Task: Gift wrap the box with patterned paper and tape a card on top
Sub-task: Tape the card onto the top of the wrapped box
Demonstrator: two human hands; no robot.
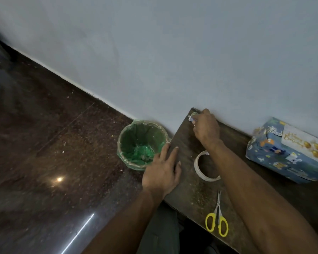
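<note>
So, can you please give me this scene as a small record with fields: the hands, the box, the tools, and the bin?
left hand: flat on the table's left edge, fingers straight, holds nothing
right hand: pinches small paper scraps at the table's far corner
box: wrapped in blue patterned paper, at the right by the wall
card: on top of the box
tape roll: lies flat, partly under the right forearm
scissors: yellow handles, closed
bin: green liner, on the floor left of the table

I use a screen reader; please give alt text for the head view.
A right hand pinches a paper scrap at the table's corner; the left hand rests at its edge. Tape roll, scissors, wrapped box with card.
</note>
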